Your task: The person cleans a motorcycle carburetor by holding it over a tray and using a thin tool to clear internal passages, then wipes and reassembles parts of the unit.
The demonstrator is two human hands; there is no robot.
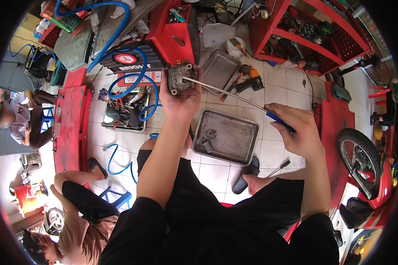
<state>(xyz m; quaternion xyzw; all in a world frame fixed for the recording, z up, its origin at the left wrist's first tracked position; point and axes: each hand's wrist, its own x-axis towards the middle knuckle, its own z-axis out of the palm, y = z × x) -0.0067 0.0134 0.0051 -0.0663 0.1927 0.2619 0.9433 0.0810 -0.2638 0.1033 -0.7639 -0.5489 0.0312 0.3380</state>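
- Bare tiled floor shows between the lower tray and the red platform at the right edge; the right hand is over this side.
- The left hand has less room: the coiled blue hose and a black case lie to its left, and a red cabinet stands just beyond it.
- The upper tray lies on the floor behind the tool's shaft; the lower tray, nearer the knees, holds small metal pieces.
- A yellow-and-black power tool and an orange-handled hammer lie beside the upper tray. A tray of tools is further left.
- Red shelving stands at the far right, a spoked wheel at the right edge; two other people sit on the left.
- The left arm reaches forward, palm up, its fingers cradling the grey metal part above the floor.
- The right arm is bent, hand palm down, fingers and thumb grasping the blue handle of a long-shafted tool.
- The shaft slants across to the metal part; whether its tip sits inside, I cannot tell.
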